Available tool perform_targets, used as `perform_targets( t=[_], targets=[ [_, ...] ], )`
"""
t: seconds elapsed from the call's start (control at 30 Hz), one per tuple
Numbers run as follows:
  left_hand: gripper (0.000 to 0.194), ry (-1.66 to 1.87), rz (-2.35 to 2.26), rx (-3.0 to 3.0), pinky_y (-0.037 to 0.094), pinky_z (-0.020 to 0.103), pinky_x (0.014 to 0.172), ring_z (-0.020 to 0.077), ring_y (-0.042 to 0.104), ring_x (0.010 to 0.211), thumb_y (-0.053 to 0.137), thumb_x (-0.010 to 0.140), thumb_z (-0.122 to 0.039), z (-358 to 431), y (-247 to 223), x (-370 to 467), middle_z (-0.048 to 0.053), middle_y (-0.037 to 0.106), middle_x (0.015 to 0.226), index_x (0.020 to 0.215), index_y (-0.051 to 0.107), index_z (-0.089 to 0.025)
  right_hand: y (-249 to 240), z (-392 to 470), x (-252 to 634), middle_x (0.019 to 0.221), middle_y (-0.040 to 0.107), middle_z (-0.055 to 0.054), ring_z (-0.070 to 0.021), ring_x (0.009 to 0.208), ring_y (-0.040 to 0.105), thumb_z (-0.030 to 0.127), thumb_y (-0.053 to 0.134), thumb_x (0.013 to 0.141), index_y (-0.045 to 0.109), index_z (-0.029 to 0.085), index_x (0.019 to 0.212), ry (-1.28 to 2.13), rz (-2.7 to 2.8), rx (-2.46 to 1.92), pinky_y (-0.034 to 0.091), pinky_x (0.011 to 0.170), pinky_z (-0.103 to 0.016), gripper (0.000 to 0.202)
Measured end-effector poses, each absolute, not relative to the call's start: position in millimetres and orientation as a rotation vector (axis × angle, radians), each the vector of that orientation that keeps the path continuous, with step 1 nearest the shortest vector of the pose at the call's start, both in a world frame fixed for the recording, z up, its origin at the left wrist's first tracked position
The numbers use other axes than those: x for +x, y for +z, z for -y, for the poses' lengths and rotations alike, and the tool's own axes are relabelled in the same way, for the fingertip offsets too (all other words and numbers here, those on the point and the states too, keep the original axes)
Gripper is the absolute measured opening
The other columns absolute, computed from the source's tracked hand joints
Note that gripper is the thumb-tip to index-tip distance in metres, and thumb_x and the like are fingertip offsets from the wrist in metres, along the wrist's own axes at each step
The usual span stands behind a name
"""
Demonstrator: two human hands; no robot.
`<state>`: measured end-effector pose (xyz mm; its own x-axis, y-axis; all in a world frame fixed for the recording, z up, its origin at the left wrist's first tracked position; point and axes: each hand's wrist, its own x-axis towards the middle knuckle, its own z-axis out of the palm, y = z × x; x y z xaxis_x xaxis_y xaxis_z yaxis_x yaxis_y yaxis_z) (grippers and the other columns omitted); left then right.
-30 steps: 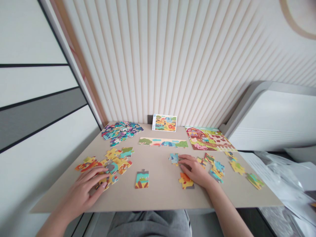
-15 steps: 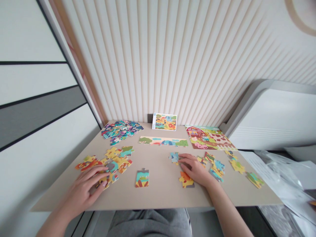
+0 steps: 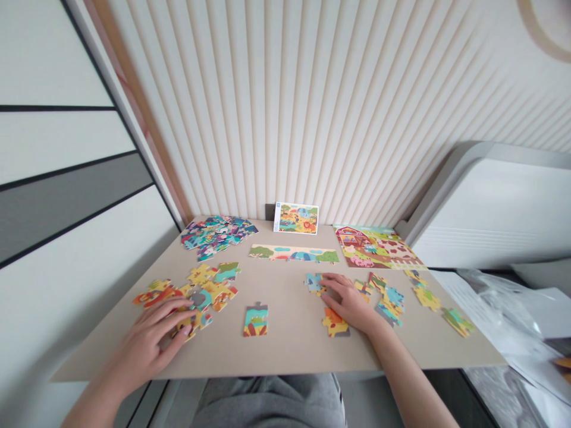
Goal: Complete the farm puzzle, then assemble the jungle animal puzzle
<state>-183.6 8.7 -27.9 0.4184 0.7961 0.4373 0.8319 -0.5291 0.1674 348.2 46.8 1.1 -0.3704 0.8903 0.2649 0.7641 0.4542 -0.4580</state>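
My left hand (image 3: 154, 336) lies over a loose heap of yellow, red and grey jigsaw pieces (image 3: 216, 291), fingers stretched out and apart, fingertips resting on the heap's near side. My right hand (image 3: 350, 300) is palm down with its fingers extended. Its fingertips touch the right edge of a light blue jigsaw piece (image 3: 313, 282), which lies flat on the table. Just below that hand is an orange and yellow piece (image 3: 334, 324), partly covered by it. Between the hands, a piece with a green crocodile (image 3: 256, 321) lies alone.
A joined strip of puzzle (image 3: 294, 254) lies below an upright picture card (image 3: 296, 218). Purple and teal pieces (image 3: 218, 233) are heaped at back left. An assembled farm puzzle (image 3: 379, 246) lies back right, with several loose pieces (image 3: 392, 303) nearer. The table (image 3: 285, 351) meets a ribbed wall (image 3: 285, 119).
The view has shifted very slightly. Both hands and the jigsaw pieces stay practically where they were.
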Motion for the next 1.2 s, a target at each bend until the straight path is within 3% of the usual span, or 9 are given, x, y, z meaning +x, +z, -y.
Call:
perform_targets(
  t=[0.37,0.67,1.03,1.2],
  targets=[
    [0.028,-0.778,1.495,-2.571,0.049,0.036,0.110,0.0262,0.064,0.126,0.064,0.094,-0.043,-8,-28,-182,0.004,0.068,0.134,0.119,0.074,-0.033,3,-66,354,0.155,0.055,-0.010,-0.0298,0.144,0.050,0.040,0.061,0.100,0.042,0.033,0.160,0.455,2.299,-1.370,0.041,0.120,-0.053,0.064],
    [0.030,-0.734,1.497,-2.589,0.048,0.038,0.110,0.0273,0.062,0.127,0.066,0.093,-0.040,-8,-32,-185,0.004,0.066,0.136,0.122,0.073,-0.033,11,-101,369,0.147,0.061,-0.010,-0.0328,0.136,0.057,0.043,0.060,0.100,0.048,0.034,0.156,0.312,2.417,-1.330,0.045,0.116,-0.055,0.058],
    [0.030,-0.731,1.528,-2.602,0.046,0.041,0.113,0.0281,0.058,0.131,0.063,0.095,-0.041,-6,-33,-186,0.004,0.064,0.138,0.123,0.072,-0.035,-15,-118,383,0.142,0.065,-0.013,-0.0326,0.131,0.059,0.045,0.056,0.101,0.055,0.027,0.150,0.210,2.305,-1.354,0.047,0.112,-0.056,0.053],
    [0.029,-0.719,1.541,-2.617,0.047,0.041,0.112,0.0281,0.060,0.128,0.063,0.095,-0.040,-5,-30,-185,0.005,0.065,0.137,0.121,0.072,-0.033,-12,-118,383,0.142,0.066,-0.011,-0.0329,0.131,0.060,0.044,0.056,0.101,0.067,0.028,0.138,0.222,2.328,-1.346,0.045,0.113,-0.057,0.042]
  ],
)
